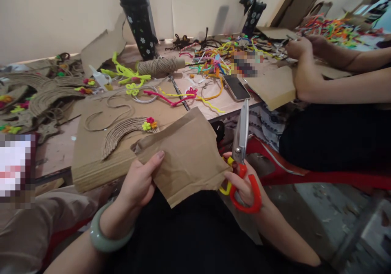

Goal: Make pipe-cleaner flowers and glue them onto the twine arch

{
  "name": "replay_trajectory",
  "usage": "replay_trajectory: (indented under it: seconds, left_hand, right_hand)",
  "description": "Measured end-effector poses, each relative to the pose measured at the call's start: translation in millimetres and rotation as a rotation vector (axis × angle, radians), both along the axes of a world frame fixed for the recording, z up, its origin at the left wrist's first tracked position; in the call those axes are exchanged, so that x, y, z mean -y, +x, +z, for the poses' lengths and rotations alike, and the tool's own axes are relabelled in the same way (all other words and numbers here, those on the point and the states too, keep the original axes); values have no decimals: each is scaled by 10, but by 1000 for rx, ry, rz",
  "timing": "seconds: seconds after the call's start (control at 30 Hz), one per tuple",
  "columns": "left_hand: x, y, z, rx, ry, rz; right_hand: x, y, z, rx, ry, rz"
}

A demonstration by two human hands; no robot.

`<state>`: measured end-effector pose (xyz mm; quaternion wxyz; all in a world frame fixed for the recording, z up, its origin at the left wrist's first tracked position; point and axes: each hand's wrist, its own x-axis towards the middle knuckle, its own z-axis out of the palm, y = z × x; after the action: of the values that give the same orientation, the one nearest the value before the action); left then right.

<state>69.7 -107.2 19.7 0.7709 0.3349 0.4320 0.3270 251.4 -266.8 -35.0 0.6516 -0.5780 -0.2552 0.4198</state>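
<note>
My left hand (pixel 142 180) grips a piece of brown cardboard (pixel 186 151) by its left edge, thumb on top. At the cardboard's right edge is my right hand (pixel 244 182), closed around a pair of scissors (pixel 241 133) with red and yellow handles. The blades point upward, away from the cardboard, and look shut. My right thumb and fingers also touch the cardboard's edge. Just beyond my left hand, an arch wrapped in twine (pixel 122 137) with small coloured flowers lies on a cardboard stack (pixel 104 172).
Further back stand a spool of twine (pixel 160 66), a black flowered tumbler (pixel 136 21) and a phone (pixel 236 87). Bright pipe cleaners (pixel 214 66) litter the table. Several twine-covered arches (pixel 51 96) are piled at left. At right, a co-worker's arms (pixel 324 70) reach over the table.
</note>
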Motion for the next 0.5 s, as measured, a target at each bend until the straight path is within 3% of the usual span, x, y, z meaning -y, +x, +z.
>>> replay_trajectory:
  seconds: [0.13,0.3,0.5]
  left_hand:
    - [-17,-22,-28,10,-10,-71]
    - [-14,-110,-90,-36,26,-210]
    - [-21,-132,-167,-147,134,-387]
  right_hand:
    - [-121,11,-52,154,-21,-160]
    - [-244,37,-120,132,25,-339]
    - [-308,1,-108,99,22,-351]
